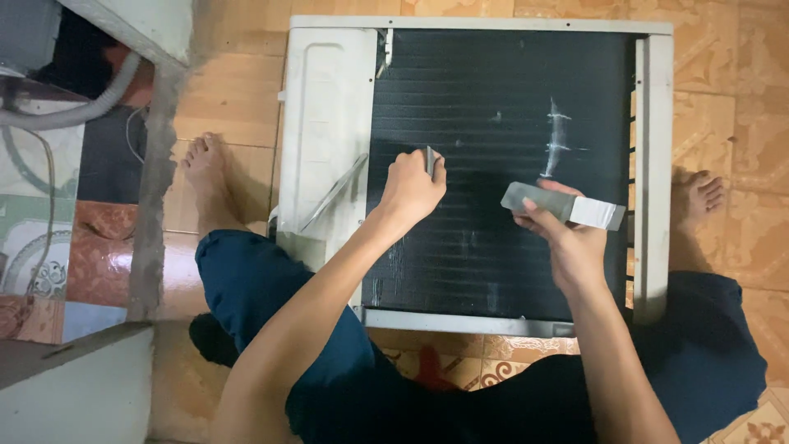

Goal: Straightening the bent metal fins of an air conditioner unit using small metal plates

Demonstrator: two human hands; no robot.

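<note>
An air conditioner unit [329, 107] lies flat on the floor between my legs, its dark finned coil [493, 99] facing up. My left hand [411, 187] rests on the coil's left part, fingers closed on a small thin grey tool [430, 159] whose tip touches the fins. My right hand [552, 222] hovers over the coil's middle right and grips a flat grey and white bar-shaped tool [563, 206]. Just above it, a pale patch of flattened fins [556, 136] shows on the coil.
A thin metal strip [333, 193] lies on the unit's white left panel. My bare feet [205, 168] flank the unit on the patterned tile floor [740, 107]. A grey hose [74, 111] and a concrete ledge [152, 181] stand at left.
</note>
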